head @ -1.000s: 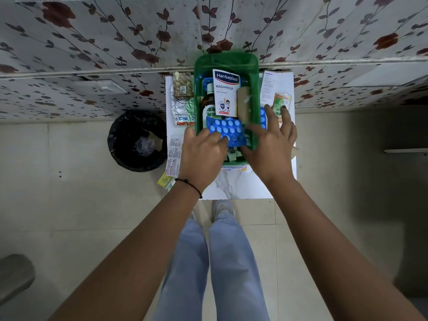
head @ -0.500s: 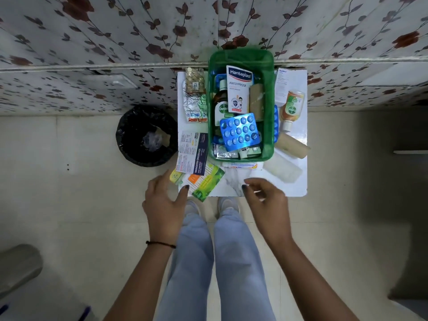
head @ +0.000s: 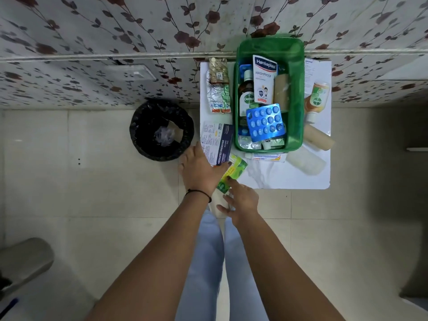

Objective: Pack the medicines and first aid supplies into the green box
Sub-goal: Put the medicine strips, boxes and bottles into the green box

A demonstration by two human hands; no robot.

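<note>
1. The green box stands at the far side of the white counter, already part-filled; a blue blister pack lies on top.
2. The pick-up of the next supply is judged to be in hand: a green packet at the near-left edge is touched by both hands.
3. The left hand is spread flat over the packet and the dressings box; no closed grip is seen.
4. The right hand is loosely open, one fingertip on the packet.
5. Next, the packet must be pinched and carried to the box.
</note>
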